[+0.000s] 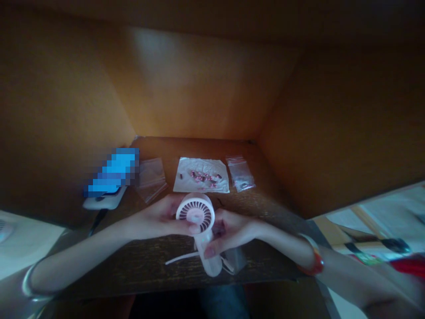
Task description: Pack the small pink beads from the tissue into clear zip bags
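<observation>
A white handheld fan (pixel 212 259) with a round slatted head is held between both hands, above the front of the dark wooden desk. My left hand (pixel 166 217) is closed around the fan's head, its thumb lying across the front grille. Around the handle, just below the head, my right hand (pixel 230 232) is closed with its thumb pressed to the front. Beneath the handle lies a pale cord (pixel 181 258). Beyond the hands, a white paper sheet (pixel 186 182) carries several small pink and dark pieces (pixel 203 178).
A small clear zip bag (pixel 151 177) lies left of the paper. To its right is another clear bag (pixel 241 173) with small contents. A phone with a blurred screen (pixel 113 173) rests on a white device (pixel 102 201) with a black cable (pixel 98 221). Wooden panels (pixel 206 88) enclose the desk.
</observation>
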Tool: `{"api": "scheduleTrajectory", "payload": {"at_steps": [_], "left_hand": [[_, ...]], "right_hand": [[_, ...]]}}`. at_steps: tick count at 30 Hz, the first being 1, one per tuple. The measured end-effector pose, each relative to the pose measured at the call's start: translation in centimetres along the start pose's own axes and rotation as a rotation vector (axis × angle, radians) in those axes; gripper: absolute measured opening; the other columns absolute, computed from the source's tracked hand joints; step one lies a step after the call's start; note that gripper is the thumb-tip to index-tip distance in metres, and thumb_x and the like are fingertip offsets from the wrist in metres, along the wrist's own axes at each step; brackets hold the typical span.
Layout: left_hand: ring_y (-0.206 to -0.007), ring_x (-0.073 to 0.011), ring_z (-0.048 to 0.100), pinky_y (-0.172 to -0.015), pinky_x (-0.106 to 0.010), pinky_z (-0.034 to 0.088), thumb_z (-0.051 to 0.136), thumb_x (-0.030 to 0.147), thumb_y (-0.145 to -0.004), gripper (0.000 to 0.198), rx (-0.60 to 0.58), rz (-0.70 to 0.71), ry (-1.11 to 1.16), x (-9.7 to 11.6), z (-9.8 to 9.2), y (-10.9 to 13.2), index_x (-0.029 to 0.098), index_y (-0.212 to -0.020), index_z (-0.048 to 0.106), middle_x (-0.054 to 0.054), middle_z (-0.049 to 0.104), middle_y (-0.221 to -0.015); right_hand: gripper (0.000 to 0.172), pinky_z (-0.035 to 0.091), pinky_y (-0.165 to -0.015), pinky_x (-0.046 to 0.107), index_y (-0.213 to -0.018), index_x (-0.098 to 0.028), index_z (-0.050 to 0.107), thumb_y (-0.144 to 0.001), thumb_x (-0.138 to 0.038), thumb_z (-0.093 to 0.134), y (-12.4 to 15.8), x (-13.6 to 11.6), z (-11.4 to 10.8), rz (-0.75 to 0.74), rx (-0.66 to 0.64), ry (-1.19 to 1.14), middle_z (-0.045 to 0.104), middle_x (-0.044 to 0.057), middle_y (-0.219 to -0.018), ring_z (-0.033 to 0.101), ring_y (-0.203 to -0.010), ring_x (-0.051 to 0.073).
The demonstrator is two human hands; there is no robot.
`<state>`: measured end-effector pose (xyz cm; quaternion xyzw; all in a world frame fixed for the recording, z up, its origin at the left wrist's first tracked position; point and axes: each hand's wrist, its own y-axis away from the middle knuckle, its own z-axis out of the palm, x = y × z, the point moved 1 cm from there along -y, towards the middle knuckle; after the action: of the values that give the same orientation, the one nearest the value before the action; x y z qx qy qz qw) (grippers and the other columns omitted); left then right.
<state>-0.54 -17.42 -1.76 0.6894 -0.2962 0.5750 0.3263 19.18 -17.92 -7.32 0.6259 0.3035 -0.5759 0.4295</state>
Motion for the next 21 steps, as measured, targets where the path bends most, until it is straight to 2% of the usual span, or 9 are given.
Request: {"api": "scheduleTrajectory", "payload": {"at_steps": [3,6,11,15,21], "left_hand": [[-0.101,-0.0211,0.063,-0.090,-0.035,0.048,0.072,0.025,-0.077,0.039,-0.080,0.015,0.003,-0.2,0.5,-0.1,0.018,-0.114,0.061,-0.007,0.068,-0.109],[-0.104,-0.0205,0.062,-0.095,-0.037,0.047,0.069,0.028,-0.081,0.034,-0.114,0.001,-0.016,-0.8,0.9,-0.3,0.018,-0.113,0.063,-0.008,0.067,-0.115],[-0.104,-0.0203,0.063,-0.096,-0.038,0.047,0.066,0.032,-0.084,0.031,-0.076,0.006,0.011,-2.0,1.0,-0.9,0.017,-0.111,0.064,-0.009,0.067,-0.115],[-0.103,-0.0221,0.064,-0.096,-0.042,0.047,0.070,0.031,-0.080,0.033,-0.056,-0.006,0.140,-2.9,0.7,-1.2,0.016,-0.109,0.065,-0.009,0.070,-0.110],[-0.099,-0.0217,0.066,-0.093,-0.041,0.047,0.078,0.023,-0.071,0.041,0.031,-0.016,0.245,-3.7,0.4,-1.3,0.015,-0.108,0.064,-0.007,0.071,-0.106]], "right_hand": [[0.052,0.049,-0.084,0.031,-0.107,-0.013,0.062,-0.064,-0.035,0.082,-0.4,-0.3,0.3,-0.093,0.077,-0.053,0.064,0.004,-0.099,0.058,-0.086,0.013],[0.055,0.048,-0.091,0.035,-0.109,-0.013,0.059,-0.063,-0.031,0.083,-0.4,-0.3,0.3,-0.170,0.134,-0.078,0.062,0.006,-0.106,0.058,-0.095,0.015],[0.051,0.047,-0.093,0.037,-0.109,-0.013,0.058,-0.066,-0.031,0.081,-0.5,0.1,-0.2,-0.157,0.163,-0.077,0.061,0.008,-0.110,0.057,-0.098,0.017],[0.053,0.045,-0.096,0.036,-0.114,-0.011,0.057,-0.069,-0.030,0.079,-0.6,-0.1,-0.5,-0.109,0.110,-0.047,0.060,0.008,-0.112,0.056,-0.101,0.017],[0.048,0.051,-0.084,0.029,-0.110,-0.013,0.061,-0.069,-0.028,0.079,-0.5,-0.5,-0.8,-0.077,0.106,-0.018,0.064,0.006,-0.106,0.060,-0.089,0.013]]}}
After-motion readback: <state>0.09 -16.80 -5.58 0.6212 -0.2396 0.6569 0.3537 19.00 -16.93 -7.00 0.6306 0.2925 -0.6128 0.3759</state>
